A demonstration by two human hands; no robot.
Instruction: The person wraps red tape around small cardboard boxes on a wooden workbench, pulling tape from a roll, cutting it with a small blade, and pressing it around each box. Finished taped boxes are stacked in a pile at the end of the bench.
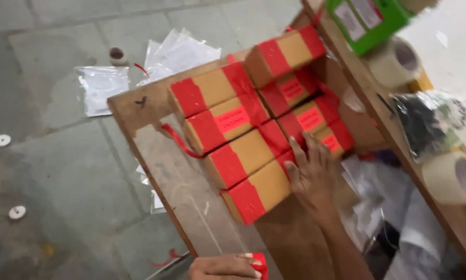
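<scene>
The right hand [311, 173] lies flat, fingers spread, on the near end of a block of brown cardboard boxes [253, 140] banded in red tape — palm on the box at 5 o'clock of the stack, fingertips reaching the next box up. It grips nothing; it presses and steadies. The left hand [223, 267] shows only in part at the bottom edge, at 6 o'clock, its fingers closed against a small red piece [260, 264], likely tape; the rest is cut off by the frame.

The boxes sit in two close rows on a wooden tabletop [155, 155], running from 5 o'clock up to 1 o'clock, sides touching. One box at the far end [284, 54] rides on top of the others, tilted. A loose red tape strip [178, 141] trails off the stack at 9 o'clock.

At 2 to 3 o'clock, on a second wooden surface: a green box [370, 21], two pale tape rolls [396, 62], a clear bag with dark contents [424, 124]. Clear plastic sleeves [178, 52] lie on the tiled floor [51, 155] at 11 o'clock.

Judgement: to square the rows well, keep the palm flat and push along the box's long axis, evenly — a push off-centre would likely skew the nearest box and open a gap.
</scene>
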